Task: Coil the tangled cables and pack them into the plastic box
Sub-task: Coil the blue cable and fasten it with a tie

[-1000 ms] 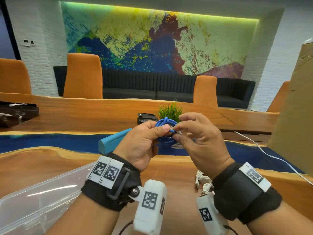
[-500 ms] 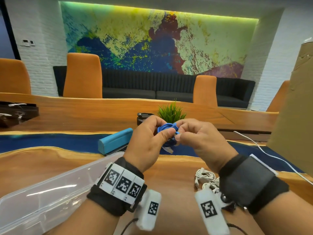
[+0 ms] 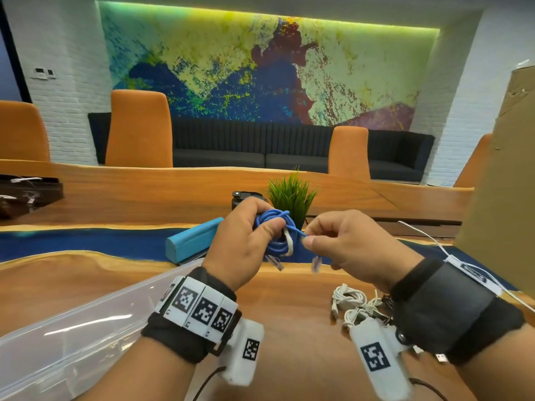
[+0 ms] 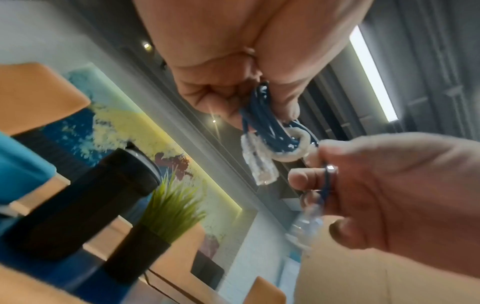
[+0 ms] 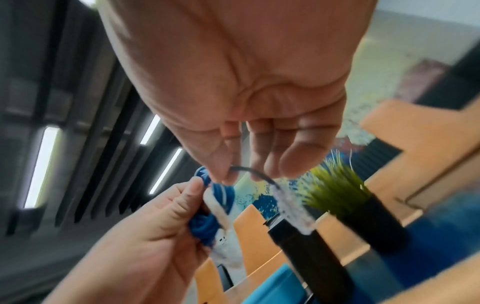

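Note:
My left hand (image 3: 252, 235) grips a small coil of blue cable (image 3: 275, 227) above the wooden table; a white band (image 4: 296, 150) rings the coil. One clear plug (image 4: 259, 168) hangs below the coil. My right hand (image 3: 327, 241) pinches the cable's loose end (image 3: 298, 233) just right of the coil, and that end's clear plug (image 3: 316, 263) dangles under the fingers. The clear plastic box (image 3: 72, 337) lies at the lower left, beside my left forearm. A tangle of white cables (image 3: 353, 302) lies on the table under my right wrist.
A teal box (image 3: 191, 241) lies behind my left hand. A potted green plant (image 3: 291, 195) and a black cylinder (image 3: 246, 198) stand behind the hands. A tall cardboard box (image 3: 503, 175) rises at the right, with a white cord (image 3: 422, 235) running beside it. Orange chairs line the far side.
The hands have drawn a little apart. The right hand has pulled the blue cable's loose end out to the right of the coil, and both plugs now hang free.

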Tool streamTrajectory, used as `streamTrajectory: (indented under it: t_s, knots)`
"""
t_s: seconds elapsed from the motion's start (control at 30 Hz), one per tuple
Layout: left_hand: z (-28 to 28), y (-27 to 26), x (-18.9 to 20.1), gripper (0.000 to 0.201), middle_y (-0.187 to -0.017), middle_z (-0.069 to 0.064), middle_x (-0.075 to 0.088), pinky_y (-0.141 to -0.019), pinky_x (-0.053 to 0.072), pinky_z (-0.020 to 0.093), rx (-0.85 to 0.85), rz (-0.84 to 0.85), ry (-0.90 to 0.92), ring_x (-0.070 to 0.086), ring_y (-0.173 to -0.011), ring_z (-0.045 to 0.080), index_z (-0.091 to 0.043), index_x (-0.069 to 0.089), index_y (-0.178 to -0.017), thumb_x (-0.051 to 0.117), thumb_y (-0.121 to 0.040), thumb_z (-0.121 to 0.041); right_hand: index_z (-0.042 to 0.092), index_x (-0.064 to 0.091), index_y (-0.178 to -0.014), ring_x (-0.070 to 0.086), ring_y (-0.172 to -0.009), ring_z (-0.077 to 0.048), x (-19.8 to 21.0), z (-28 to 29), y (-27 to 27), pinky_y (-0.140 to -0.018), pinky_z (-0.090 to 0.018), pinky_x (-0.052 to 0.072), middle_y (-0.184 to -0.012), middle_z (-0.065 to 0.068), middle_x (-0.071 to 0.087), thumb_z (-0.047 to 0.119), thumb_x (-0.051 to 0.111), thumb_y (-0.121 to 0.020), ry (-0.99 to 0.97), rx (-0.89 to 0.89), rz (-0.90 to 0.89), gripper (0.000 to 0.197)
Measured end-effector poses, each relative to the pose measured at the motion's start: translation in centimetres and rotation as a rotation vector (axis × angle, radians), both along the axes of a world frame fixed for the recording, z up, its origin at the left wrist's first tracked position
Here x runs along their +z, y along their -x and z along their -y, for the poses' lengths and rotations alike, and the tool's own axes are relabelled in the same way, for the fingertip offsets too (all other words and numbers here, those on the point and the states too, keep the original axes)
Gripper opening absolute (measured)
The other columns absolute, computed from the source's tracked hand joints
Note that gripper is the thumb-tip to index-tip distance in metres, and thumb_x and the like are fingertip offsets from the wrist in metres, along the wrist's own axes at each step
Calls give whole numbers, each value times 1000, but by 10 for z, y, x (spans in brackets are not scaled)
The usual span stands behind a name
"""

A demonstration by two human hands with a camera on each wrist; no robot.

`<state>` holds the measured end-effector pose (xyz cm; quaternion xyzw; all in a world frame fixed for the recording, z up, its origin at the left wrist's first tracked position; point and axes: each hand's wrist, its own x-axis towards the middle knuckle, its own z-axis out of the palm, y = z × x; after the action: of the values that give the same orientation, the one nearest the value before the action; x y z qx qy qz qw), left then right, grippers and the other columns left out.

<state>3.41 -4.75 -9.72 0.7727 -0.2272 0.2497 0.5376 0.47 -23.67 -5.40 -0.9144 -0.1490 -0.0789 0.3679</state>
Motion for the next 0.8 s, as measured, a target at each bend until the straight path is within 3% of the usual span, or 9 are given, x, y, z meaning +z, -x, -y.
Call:
streamTrajectory:
  t_s: [0.13, 0.23, 0.3, 0.37, 0.5, 0.67, 0.8]
  knots:
    - [7, 0, 0, 11, -82, 1, 70, -69, 53, 27, -180, -243, 253, 67, -75, 11, -12, 65, -106, 58, -97, -13, 26, 67, -92, 54, -69, -9, -5, 9, -7, -63, -27, 47, -77, 7, 62, 22, 59, -96, 240, -59, 180, 10]
    - [9, 4, 2, 14, -82, 3, 69, -67, 53, 29, -374, -389, 328, 65, -76, 14, -9, 63, -108, 52, -100, -15, 24, 64, -93, 61, -74, -17, -17, 10, -16, -69, -37, 56, -80, 1, 66, 18, 54, -98, 49, -112, 220, 13]
    - [7, 5, 3, 17, -86, 4, 69, -74, 55, 35, -446, -395, 302, 65, -82, 18, -9, 62, -110, 50, -101, -16, 16, 64, -94, 67, -73, -20, -21, 7, -17, -68, -39, 60, -85, -12, 70, 13, 53, -99, -277, -89, 109, 13]
    - [5, 4, 3, 18, -91, 7, 70, -80, 57, 38, -461, -366, 245, 66, -87, 20, -9, 63, -112, 51, -101, -17, 6, 63, -98, 68, -69, -20, -22, 2, -15, -63, -33, 61, -88, -21, 69, 7, 49, -100, -575, -43, -19, 13]
    - [6, 6, 3, 18, -100, 14, 70, -80, 57, 36, -459, -335, 205, 68, -91, 21, -13, 65, -111, 50, -101, -12, 4, 62, -99, 65, -75, -25, -24, -5, -12, -61, -32, 59, -91, -21, 66, 7, 51, -99, -935, 26, -189, 12]
    - [9, 7, 5, 18, -92, 5, 71, -76, 57, 34, -367, -217, 250, 67, -84, 17, -18, 67, -103, 51, -99, -9, 1, 68, -105, 63, -87, -27, -25, -6, -3, -79, -40, 52, -99, -20, 68, 15, 66, -81, -986, 233, -486, 28]
    - [13, 9, 8, 19, -86, 3, 68, -74, 56, 32, -294, -81, 262, 63, -79, 17, -17, 65, -104, 50, -100, -7, 9, 70, -109, 57, -95, -27, -23, 1, -4, -91, -49, 43, -110, -17, 63, 25, 56, -87, -1042, 324, -634, 31]
